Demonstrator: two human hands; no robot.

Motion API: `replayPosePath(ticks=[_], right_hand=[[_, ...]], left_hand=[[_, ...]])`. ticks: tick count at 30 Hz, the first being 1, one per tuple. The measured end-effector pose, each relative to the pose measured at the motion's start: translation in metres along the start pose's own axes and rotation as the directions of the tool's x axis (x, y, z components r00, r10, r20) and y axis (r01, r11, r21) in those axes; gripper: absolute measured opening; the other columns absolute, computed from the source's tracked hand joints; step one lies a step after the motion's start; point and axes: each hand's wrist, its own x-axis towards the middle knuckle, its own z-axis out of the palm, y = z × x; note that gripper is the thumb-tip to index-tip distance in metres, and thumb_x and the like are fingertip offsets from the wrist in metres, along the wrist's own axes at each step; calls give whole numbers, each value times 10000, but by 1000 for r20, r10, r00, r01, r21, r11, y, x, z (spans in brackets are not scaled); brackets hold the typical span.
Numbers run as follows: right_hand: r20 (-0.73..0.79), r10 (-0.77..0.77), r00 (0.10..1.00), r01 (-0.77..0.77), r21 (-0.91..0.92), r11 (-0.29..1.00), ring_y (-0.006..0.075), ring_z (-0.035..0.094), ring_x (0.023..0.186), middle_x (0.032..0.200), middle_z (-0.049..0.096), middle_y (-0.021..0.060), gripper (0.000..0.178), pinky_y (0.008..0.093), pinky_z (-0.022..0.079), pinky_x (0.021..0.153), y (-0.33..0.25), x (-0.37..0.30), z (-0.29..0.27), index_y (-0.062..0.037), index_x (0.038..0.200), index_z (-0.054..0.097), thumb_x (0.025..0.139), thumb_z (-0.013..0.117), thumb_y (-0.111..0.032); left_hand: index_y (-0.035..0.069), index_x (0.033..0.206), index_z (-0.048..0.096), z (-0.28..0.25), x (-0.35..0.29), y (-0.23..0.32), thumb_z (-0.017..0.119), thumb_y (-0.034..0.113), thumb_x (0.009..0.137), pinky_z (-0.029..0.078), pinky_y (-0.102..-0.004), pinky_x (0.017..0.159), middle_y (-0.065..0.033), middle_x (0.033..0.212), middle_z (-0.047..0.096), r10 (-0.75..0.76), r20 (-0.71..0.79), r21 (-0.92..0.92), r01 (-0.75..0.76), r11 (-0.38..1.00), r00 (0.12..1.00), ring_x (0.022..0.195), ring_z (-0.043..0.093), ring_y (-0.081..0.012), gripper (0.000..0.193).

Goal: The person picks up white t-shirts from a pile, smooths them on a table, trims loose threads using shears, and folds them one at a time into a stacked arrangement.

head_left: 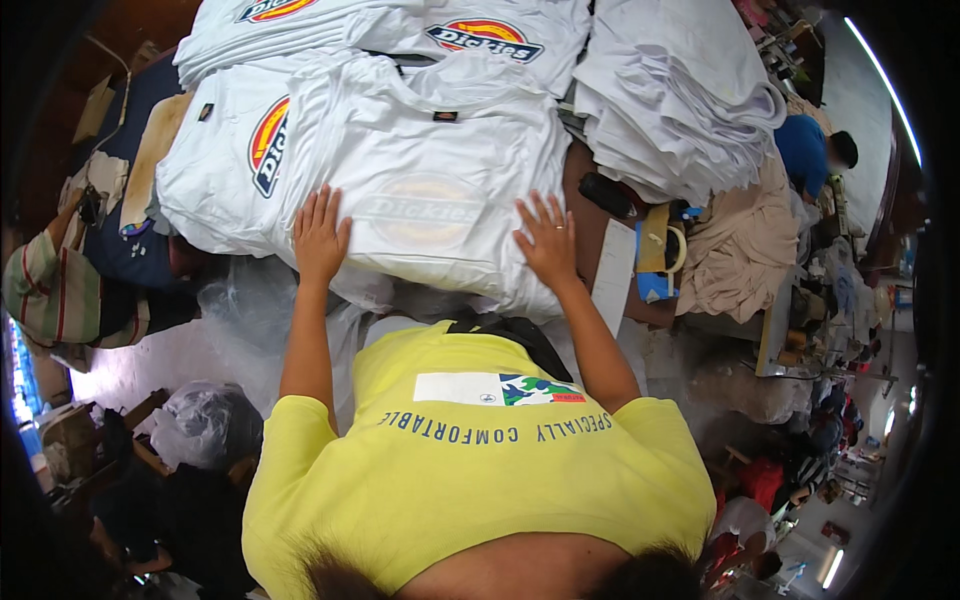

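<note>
In front of me lies a white T-shirt, spread on top of other white shirts, with a faint print showing through the cloth. My left hand rests flat on its left side, fingers spread. On the right side my right hand also presses down flat, fingers apart, a ring on one finger. The shirt's neckline, with a small dark label, is at the far side. A colourful printed logo shows on a white shirt to the left.
Behind are more folded white shirts and a tall white stack. To the right sit a dark object, a tape roll and beige cloth. A person in a striped shirt is at left, another in blue far right.
</note>
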Motion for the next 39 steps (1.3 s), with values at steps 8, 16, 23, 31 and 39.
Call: replayPosePath(ticks=[8, 16, 23, 31, 39], right_hand=[[85, 86, 993, -92, 63, 994, 317, 403, 1155, 1288, 433, 77, 439, 502, 307, 940, -37, -2, -38, -206, 1184, 548, 810, 549, -435], [-118, 585, 803, -596, -186, 781, 355, 563, 754, 766, 584, 154, 231, 423, 435, 635, 26, -91, -34, -43, 785, 495, 737, 666, -191], [-94, 656, 749, -640, 157, 752, 265, 553, 812, 893, 545, 117, 312, 361, 437, 692, -55, -52, -16, -61, 936, 558, 759, 680, -287], [-80, 592, 802, -519, 396, 757, 240, 536, 748, 918, 528, 99, 390, 322, 441, 676, -65, -55, -7, -39, 977, 572, 706, 734, -268], [555, 590, 587, -723, 687, 73, 69, 502, 663, 772, 565, -10, 258, 208, 398, 600, -17, -70, -60, -70, 847, 562, 694, 749, -158]], left_hand=[[129, 1193, 513, 5, 33, -14, 532, 334, 827, 253, -436, 979, -55, 1235, 481, -22, 2, 54, 22, 998, 1000, 1116, 431, -230, 420], [127, 1182, 516, 10, 42, -24, 540, 314, 815, 229, -472, 979, -60, 1223, 479, 56, 42, -53, -54, 997, 998, 1088, 434, -232, 413], [89, 1149, 522, -13, 68, -29, 616, 220, 767, 364, -428, 868, -106, 1145, 498, -61, 6, -235, 61, 970, 998, 1052, 454, -283, 415], [75, 1051, 559, -55, 3, -66, 669, 205, 737, 427, -386, 741, -120, 971, 534, -114, 189, -89, 133, 987, 975, 920, 506, -309, 357], [48, 973, 625, -47, -32, -89, 643, 181, 803, 461, -304, 574, -109, 775, 641, -365, 60, -416, 355, 837, 929, 580, 582, -188, 217]])
